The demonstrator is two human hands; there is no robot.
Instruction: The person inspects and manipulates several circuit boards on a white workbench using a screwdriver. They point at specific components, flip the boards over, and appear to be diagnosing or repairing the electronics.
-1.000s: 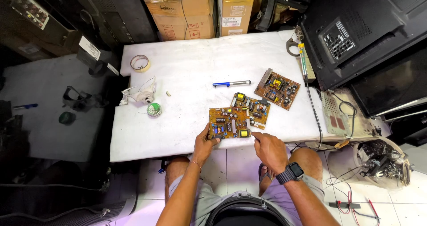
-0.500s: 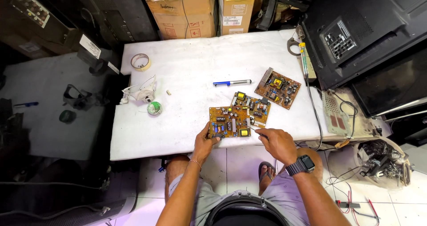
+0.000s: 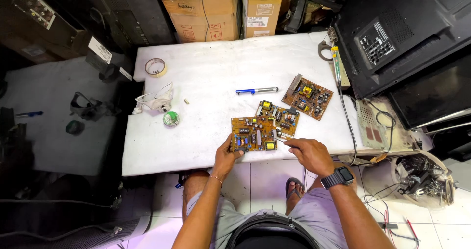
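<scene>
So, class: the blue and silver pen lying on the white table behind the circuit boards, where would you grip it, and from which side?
Grip the pen across its silver barrel, near the middle, coming straight down from above. It lies flat and roughly crosswise on the table, with bare surface on both long sides, so fingers probably fit either side. The nearest circuit board sits off its silver end, so avoid approaching from there.

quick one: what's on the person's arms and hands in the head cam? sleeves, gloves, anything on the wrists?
Both hands are bare, with no gloves, and both forearms are uncovered, with no sleeves in view. The left hand has a thin beaded bracelet at the wrist. The right hand has a black square-faced wristwatch on a dark strap. No rings can be made out.
</scene>
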